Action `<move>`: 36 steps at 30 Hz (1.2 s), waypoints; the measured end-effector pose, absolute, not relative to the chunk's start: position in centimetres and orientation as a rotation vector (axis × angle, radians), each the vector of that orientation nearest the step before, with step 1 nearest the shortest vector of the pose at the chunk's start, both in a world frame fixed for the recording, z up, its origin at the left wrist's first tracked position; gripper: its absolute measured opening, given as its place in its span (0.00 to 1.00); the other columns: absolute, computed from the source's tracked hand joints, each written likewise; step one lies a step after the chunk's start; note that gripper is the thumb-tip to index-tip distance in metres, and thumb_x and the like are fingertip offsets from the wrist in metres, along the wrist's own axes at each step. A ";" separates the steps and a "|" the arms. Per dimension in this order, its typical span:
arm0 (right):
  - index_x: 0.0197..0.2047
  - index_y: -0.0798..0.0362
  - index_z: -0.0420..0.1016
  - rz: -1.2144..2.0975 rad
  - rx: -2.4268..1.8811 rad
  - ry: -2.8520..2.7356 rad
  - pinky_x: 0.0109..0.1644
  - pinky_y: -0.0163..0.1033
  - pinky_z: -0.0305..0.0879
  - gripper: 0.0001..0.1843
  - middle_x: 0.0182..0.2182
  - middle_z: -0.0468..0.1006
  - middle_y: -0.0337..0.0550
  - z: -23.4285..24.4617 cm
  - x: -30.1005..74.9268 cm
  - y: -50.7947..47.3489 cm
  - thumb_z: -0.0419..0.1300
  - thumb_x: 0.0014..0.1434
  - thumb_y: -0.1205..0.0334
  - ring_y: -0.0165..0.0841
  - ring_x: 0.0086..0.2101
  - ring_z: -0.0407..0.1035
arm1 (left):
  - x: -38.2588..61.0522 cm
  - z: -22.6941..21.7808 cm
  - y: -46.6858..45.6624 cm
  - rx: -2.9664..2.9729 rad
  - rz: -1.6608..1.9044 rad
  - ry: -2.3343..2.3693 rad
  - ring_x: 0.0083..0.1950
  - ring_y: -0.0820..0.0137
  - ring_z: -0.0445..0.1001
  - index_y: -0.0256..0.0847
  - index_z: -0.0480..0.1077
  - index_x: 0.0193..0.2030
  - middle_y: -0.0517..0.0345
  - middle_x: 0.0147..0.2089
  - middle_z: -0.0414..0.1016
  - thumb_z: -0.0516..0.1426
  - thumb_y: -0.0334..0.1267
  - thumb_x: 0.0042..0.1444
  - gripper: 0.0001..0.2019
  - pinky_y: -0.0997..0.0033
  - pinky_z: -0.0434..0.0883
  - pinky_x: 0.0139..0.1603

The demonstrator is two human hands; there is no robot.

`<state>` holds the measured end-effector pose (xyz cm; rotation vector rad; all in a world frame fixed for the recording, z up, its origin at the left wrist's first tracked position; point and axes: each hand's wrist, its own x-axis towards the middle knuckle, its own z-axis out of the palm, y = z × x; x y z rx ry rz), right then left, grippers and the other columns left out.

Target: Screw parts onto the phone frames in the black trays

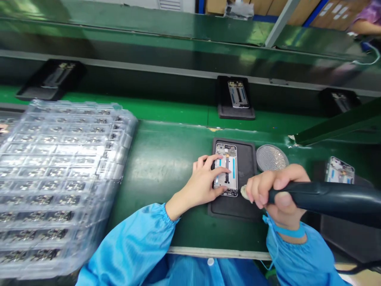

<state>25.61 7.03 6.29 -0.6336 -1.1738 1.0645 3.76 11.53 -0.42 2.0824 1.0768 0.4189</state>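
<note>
A phone frame [226,157] with blue strips lies in a black tray [249,159] on the green bench. My left hand [205,180] rests on it with fingers spread across its left side and middle. My right hand [275,194] is wrapped round a dark electric screwdriver [327,198], whose tip end sits by the phone frame's lower right corner. Blue sleeves cover both arms, and a blue wrist strap [288,230] rings my right wrist.
A stack of clear plastic part trays [56,178] fills the left. A round dish of small screws [271,157] sits right of the black tray. Another phone frame [339,171] lies at right. On the conveyor behind, black trays [235,113] carry phones. A person's arm [364,26] shows top right.
</note>
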 end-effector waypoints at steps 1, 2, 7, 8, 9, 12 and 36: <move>0.51 0.40 0.80 1.091 -0.625 -1.188 0.23 0.38 0.70 0.14 0.26 0.79 0.29 5.9 25.1 6.9 0.79 0.84 0.47 0.31 0.16 0.64 | 3.8 -0.4 11.5 2.083 0.423 1.073 0.88 0.34 0.64 0.57 0.88 0.76 0.46 0.94 0.67 0.79 0.42 0.73 0.27 0.20 0.74 0.86; 0.52 0.40 0.80 1.106 -0.622 -1.197 0.23 0.38 0.71 0.13 0.26 0.78 0.29 5.6 24.8 6.9 0.79 0.84 0.48 0.32 0.16 0.65 | 3.8 -0.4 11.5 2.084 0.427 1.069 0.88 0.34 0.64 0.58 0.88 0.77 0.47 0.94 0.67 0.79 0.42 0.72 0.28 0.20 0.74 0.86; 0.52 0.39 0.82 1.125 -0.630 -1.206 0.25 0.39 0.73 0.12 0.26 0.78 0.29 4.8 25.0 7.0 0.78 0.84 0.49 0.32 0.16 0.65 | 4.0 -0.5 11.5 2.080 0.439 1.059 0.88 0.33 0.63 0.59 0.87 0.78 0.46 0.93 0.67 0.79 0.43 0.73 0.29 0.18 0.73 0.87; 0.52 0.40 0.82 1.129 -0.629 -1.208 0.25 0.39 0.73 0.11 0.26 0.79 0.29 4.8 25.1 7.0 0.79 0.84 0.49 0.32 0.17 0.65 | 4.1 -0.5 11.5 2.079 0.440 1.056 0.89 0.33 0.63 0.59 0.87 0.78 0.46 0.93 0.67 0.78 0.43 0.73 0.28 0.18 0.73 0.87; 0.52 0.40 0.82 1.135 -0.629 -1.209 0.25 0.40 0.73 0.12 0.26 0.79 0.29 4.8 25.1 7.0 0.79 0.83 0.49 0.32 0.17 0.65 | 4.1 -0.6 11.5 2.079 0.442 1.053 0.89 0.32 0.63 0.59 0.87 0.78 0.46 0.93 0.67 0.78 0.44 0.73 0.28 0.18 0.73 0.86; 0.51 0.40 0.81 1.139 -0.643 -1.211 0.26 0.39 0.74 0.13 0.27 0.80 0.30 5.0 25.1 6.9 0.79 0.83 0.49 0.32 0.17 0.66 | 4.3 -0.6 11.4 2.080 0.440 1.059 0.89 0.32 0.63 0.57 0.88 0.77 0.45 0.93 0.67 0.79 0.44 0.73 0.27 0.19 0.72 0.87; 0.50 0.42 0.79 1.163 -0.713 -1.284 0.29 0.39 0.77 0.12 0.28 0.81 0.30 4.3 25.2 6.8 0.78 0.82 0.59 0.30 0.20 0.68 | 4.5 -0.2 10.3 2.126 0.428 1.022 0.97 0.29 0.58 0.50 0.77 0.87 0.35 0.99 0.58 0.78 0.52 0.75 0.39 0.16 0.69 0.91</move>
